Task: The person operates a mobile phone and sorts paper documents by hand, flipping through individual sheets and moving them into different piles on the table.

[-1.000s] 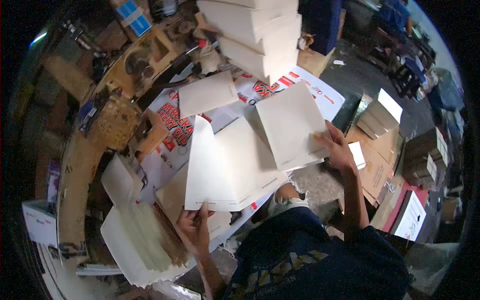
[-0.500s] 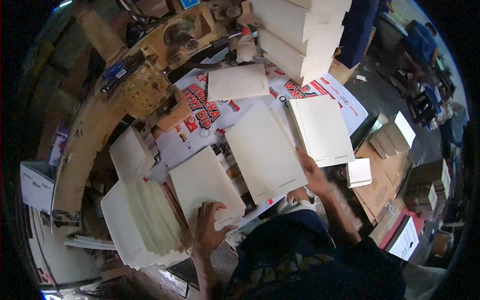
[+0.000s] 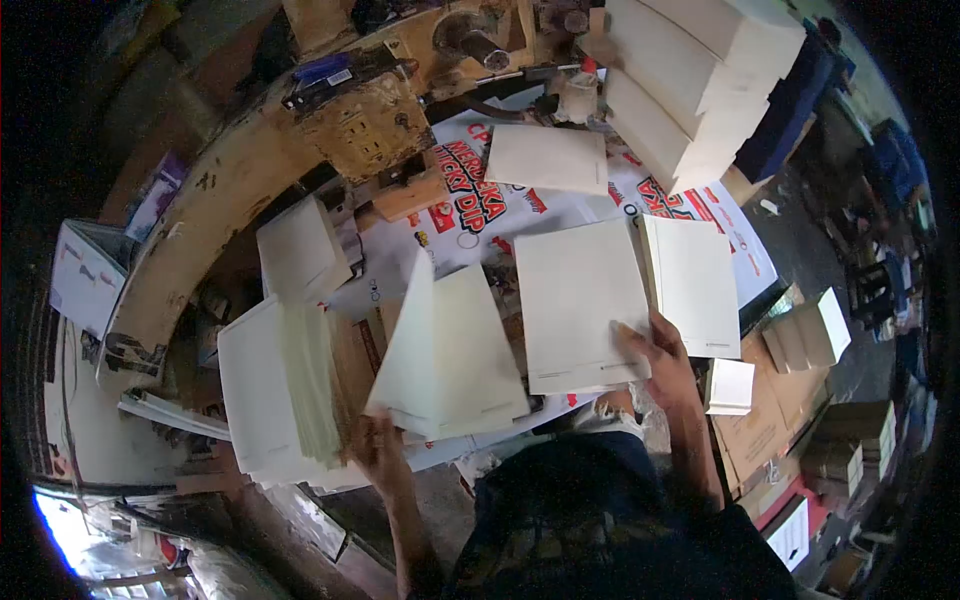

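Poster (image 3: 474, 190) reads "MERDEKA"; right hand (image 3: 664, 362) holds papers (image 3: 580, 300).

A poster (image 3: 385, 268) lies under the work. From left to right before it stand a fanned pile (image 3: 270, 400), a partly lifted booklet (image 3: 465, 350), a middle booklet (image 3: 580, 300) and a right booklet (image 3: 695, 285). Behind them, a flat booklet (image 3: 547, 158) lies on the poster, left of a tall stack (image 3: 690, 75). Farther right, cardboard (image 3: 750, 440) lies by a small block (image 3: 730, 387).
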A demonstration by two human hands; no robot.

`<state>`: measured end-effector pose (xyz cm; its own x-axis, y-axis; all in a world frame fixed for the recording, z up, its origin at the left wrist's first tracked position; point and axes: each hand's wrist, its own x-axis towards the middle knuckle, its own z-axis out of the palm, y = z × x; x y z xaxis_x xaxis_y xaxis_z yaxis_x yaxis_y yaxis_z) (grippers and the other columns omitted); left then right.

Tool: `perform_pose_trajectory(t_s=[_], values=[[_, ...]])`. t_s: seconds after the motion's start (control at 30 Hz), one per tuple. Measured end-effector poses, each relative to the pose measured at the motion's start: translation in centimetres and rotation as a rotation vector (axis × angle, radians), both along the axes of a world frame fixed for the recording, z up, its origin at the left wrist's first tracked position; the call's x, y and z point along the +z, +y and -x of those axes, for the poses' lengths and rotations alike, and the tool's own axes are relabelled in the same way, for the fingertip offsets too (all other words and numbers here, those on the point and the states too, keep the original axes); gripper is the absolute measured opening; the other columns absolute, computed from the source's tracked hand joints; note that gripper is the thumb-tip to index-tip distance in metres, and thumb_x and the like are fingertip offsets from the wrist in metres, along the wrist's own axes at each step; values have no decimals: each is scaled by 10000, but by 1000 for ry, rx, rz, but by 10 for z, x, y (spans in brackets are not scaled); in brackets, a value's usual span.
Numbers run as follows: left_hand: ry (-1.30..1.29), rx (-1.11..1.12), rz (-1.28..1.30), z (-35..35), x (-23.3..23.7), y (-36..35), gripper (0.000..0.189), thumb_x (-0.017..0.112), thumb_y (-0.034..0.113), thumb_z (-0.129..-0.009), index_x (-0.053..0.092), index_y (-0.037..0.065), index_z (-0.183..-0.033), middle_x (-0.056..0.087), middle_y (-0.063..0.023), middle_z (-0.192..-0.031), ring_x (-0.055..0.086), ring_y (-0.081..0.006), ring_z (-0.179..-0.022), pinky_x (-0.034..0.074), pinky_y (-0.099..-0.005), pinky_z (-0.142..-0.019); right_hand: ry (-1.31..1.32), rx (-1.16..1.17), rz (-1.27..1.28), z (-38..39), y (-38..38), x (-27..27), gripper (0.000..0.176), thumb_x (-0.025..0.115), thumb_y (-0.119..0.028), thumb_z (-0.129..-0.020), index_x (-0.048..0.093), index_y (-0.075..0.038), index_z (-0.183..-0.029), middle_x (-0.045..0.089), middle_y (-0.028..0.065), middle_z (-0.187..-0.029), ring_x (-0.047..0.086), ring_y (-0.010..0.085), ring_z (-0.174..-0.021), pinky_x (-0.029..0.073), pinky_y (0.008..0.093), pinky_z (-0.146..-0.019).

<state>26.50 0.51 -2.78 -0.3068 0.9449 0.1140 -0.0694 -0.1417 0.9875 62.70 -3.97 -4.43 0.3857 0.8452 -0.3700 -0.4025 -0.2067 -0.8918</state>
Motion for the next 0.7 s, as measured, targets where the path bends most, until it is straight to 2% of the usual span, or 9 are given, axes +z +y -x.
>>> perform_pose_trajectory(t_s=[0.07, 0.17, 0.23, 0.33, 0.5, 0.53, 0.57, 0.63, 0.7], values=[[-253, -29, -4, 6, -3, 1, 416, 486, 324, -982, 564, -21, -1202, 585, -230, -1146, 592, -240, -1012, 472, -348, -869, -349, 122, -101, 17, -7, -3, 731, 653, -199, -897, 229, 32, -1446, 497, 194, -1337, 516, 240, -1192, 421, 351, -1012], [-109, -154, -74, 6, -2, 15, 698, 271, 570, -983, 407, 31, -1404, 460, -258, -1365, 445, -368, -1282, 321, -455, -1078, -232, 231, -347, 64, -2, -16, 700, 518, -211, -977, 86, 15, -1481, 566, 181, -1256, 543, 223, -1151, 409, 329, -1012], [864, 9, 642, 0, 9, 24, 666, 283, 560, -983, 355, 87, -1446, 438, -200, -1409, 404, -364, -1312, 281, -431, -1104, -308, 422, -254, 100, 23, -9, 676, 510, -207, -973, 121, 67, -1454, 566, 210, -1228, 534, 237, -1133, 419, 321, -982], [1126, -130, 561, -18, 36, 34, 628, 349, 544, -967, 410, 102, -1409, 486, -174, -1368, 452, -363, -1255, 334, -448, -1047, -129, 578, -410, 152, 53, -57, 687, 566, -193, -932, 185, 66, -1442, 469, 230, -1353, 471, 234, -1206, 366, 347, -1047], [1230, -146, 317, -6, 52, 20, 528, 510, 381, -955, 445, 72, -1378, 513, -197, -1331, 458, -374, -1250, 368, -454, -1016, -250, 670, -456, 174, 40, -45, 687, 467, -70, -947, 35, 108, -1450, 201, 262, -1506, 184, 307, -1416, 203, 336, -1144], [1258, -70, 187, -7, 71, 13, 485, 540, 242, -930, 447, 47, -1364, 549, -218, -1266, 497, -385, -1203, 386, -455, -1000, -231, 629, -365, 170, 28, -4, 656, 499, -77, -951, 109, 31, -1467, 329, 241, -1454, 379, 319, -1326, 357, 368, -1080], [1280, 6, 59, -7, 80, 9, 469, 569, 104, -904, 450, 22, -1351, 586, -240, -1201, 537, -395, -1155, 404, -456, -983, -235, 630, -363, 162, 25, 21, 656, 499, -77, -951, 109, 31, -1467, 329, 241, -1454, 379, 319, -1326, 357, 368, -1080], [1187, 213, -173, 38, 72, 22, 379, 545, 110, -927, 510, 3, -1288, 584, -245, -1197, 548, -361, -1144, 425, -430, -968, 146, 840, -242, 149, 25, 50, 601, 548, -146, -956, 210, -69, -1447, 497, 180, -1328, 574, 253, -1125, 523, 360, -909], [1119, 401, -257, 79, 98, 32, 334, 527, 132, -947, 546, -11, -1248, 585, -242, -1196, 573, -336, -1093, 461, -406, -916, 101, 767, -344, 137, 18, 47, 471, 571, -202, -955, 357, -104, -1362, 600, 112, -1172, 642, 179, -946, 583, 322, -767]])
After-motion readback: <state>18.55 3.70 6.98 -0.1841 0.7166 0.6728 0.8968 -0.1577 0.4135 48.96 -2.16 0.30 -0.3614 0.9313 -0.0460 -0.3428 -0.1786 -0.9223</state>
